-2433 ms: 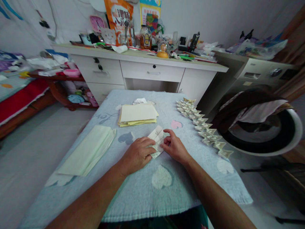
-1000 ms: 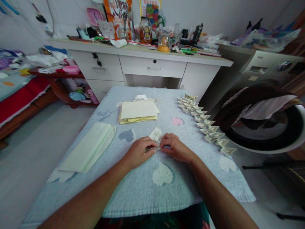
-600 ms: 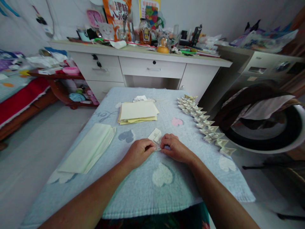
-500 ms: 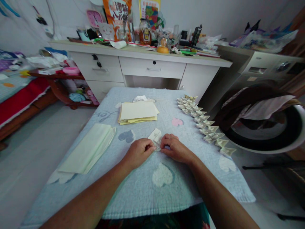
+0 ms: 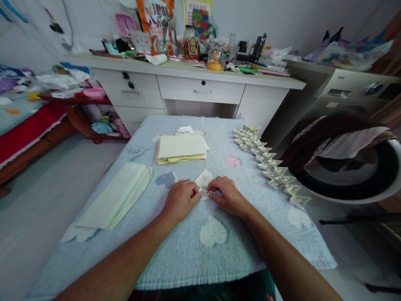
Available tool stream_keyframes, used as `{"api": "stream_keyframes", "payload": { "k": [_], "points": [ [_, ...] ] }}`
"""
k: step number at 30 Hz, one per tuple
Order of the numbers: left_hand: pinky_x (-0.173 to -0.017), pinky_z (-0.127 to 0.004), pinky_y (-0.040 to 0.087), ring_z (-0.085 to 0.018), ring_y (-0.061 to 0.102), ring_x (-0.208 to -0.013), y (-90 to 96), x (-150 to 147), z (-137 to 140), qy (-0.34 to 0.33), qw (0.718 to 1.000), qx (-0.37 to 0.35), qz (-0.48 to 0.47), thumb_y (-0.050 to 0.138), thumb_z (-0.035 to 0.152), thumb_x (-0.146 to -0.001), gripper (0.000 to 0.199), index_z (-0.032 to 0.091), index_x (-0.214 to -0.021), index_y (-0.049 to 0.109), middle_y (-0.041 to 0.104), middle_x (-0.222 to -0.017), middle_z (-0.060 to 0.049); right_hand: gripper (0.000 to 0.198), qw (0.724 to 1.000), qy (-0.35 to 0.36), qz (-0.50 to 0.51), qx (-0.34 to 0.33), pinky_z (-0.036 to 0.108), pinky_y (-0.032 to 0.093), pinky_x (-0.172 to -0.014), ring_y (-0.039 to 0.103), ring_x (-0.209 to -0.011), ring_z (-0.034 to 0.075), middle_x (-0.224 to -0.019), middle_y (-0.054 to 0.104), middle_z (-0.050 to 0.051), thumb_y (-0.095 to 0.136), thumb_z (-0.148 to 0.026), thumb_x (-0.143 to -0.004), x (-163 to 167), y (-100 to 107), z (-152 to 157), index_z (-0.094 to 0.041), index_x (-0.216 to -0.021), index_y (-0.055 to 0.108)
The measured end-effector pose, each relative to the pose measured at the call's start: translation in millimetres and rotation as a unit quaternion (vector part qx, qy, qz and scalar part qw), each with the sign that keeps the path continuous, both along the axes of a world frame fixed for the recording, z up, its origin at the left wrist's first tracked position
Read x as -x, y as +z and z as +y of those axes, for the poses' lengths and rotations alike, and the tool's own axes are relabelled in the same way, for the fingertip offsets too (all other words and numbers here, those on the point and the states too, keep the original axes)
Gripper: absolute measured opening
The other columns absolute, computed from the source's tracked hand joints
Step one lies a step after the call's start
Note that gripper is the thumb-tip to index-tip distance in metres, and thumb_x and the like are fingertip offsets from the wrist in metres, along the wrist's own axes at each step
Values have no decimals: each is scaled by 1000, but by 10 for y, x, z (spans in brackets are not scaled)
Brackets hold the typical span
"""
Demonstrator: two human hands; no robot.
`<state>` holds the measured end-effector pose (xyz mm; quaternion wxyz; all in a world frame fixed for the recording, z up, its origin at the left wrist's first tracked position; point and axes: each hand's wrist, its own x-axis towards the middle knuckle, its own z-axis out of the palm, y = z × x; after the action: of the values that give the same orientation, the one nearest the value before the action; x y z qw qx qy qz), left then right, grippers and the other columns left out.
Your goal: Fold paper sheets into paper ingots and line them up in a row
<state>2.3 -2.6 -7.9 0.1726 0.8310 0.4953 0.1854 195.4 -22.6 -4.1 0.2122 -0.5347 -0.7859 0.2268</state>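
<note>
Right hand has shifted slightly inward over the folded paper since the frame half a second ago; the left hand has barely moved. Against the frame one second ago, the near edge, then raised between the thumbs, now lies flatter, and a printed strip shows below the fingertips. Reading: the lower fold appears pressed down rather than lifted, so the creasing seems to be at a flattening stage.

Grip, left: thumb and fingers together, clamped on the paper's lower left side. Grip, right: fingers curled, index and thumb tips at the paper's right side; cannot tell whether they pinch it or only press on it.

Paper position: flat on the cloth-covered table, between the two hands, its far end projecting uncovered beyond the fingers. Exact fold lines too small to make out.

Outward, no shift noted in any of these. Beyond the hands: stack of cream and yellow paper, with a crumpled white piece just behind it. Left: pale green folded sheets, lying at a slant, well apart from the left hand. Right: row of pointed paper pieces along the table's edge, set close together, with a patterned piece at the far end. Past the table: white drawer unit; at right, washing machine, door open.
</note>
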Motion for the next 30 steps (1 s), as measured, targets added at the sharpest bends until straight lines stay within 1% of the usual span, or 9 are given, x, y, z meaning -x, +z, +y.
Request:
{"api": "stream_keyframes", "payload": {
  "k": [4,10,15,22,30],
  "points": [
    [-71,-31,35,-20,56,-81,4,-5,15,28,999,-8,17,63,35,-80,18,20,-69,62,60,-78,-3,15,1000,-18,-9,1,31,29,-79,48,-86,17,-86,61,1,63,-17,-80,35,-8,1,-21,-95,62],
    [-74,-33,32,-22,54,-88,-48,-24,14,47,998,-19,39,55,33,-86,19,20,-75,63,60,-84,-4,17,999,-17,-37,-1,31,27,-78,47,-86,18,-87,60,2,62,-17,-80,53,6,4,-21,-96,64],
    [-73,-34,30,-23,52,-89,-37,-41,8,67,996,-22,55,57,33,-83,18,20,-71,62,59,-85,-4,15,998,-29,-48,-1,30,25,-76,47,-86,18,-86,59,2,61,-17,-81,77,-11,14,-21,-95,64],
    [-74,-34,31,-24,52,-89,-22,-59,7,71,996,-20,55,58,33,-82,17,21,-70,62,58,-84,-5,12,997,-48,-62,-3,31,24,-76,46,-86,18,-86,59,2,61,-21,-83,122,-61,25,-21,-94,63],
    [-74,-34,31,-23,51,-88,-52,-56,19,74,995,-31,59,58,35,-82,19,20,-70,61,58,-85,-5,10,996,-54,-70,-6,31,24,-75,46,-86,18,-85,59,2,60,-20,-83,140,-43,26,-21,-93,62]
  ]
}}
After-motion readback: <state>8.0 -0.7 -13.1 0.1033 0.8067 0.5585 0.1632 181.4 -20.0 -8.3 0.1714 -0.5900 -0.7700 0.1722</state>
